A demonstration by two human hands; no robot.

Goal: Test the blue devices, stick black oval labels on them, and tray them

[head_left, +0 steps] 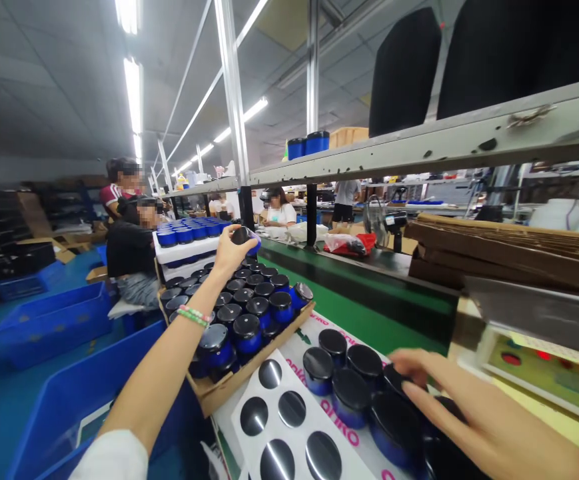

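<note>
A blue jar (242, 236) with a black end tilts near the frame's centre; a second black-topped jar (393, 379) sits partly covered, lower right.

Blue jars (248, 344), black lids (351, 388); green worktop (342, 307).

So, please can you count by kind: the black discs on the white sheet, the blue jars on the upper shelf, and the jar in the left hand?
Black discs showing on the white sheet: 5
Blue jars on the upper shelf: 2
Jar in the left hand: 1
Total: 8
</note>
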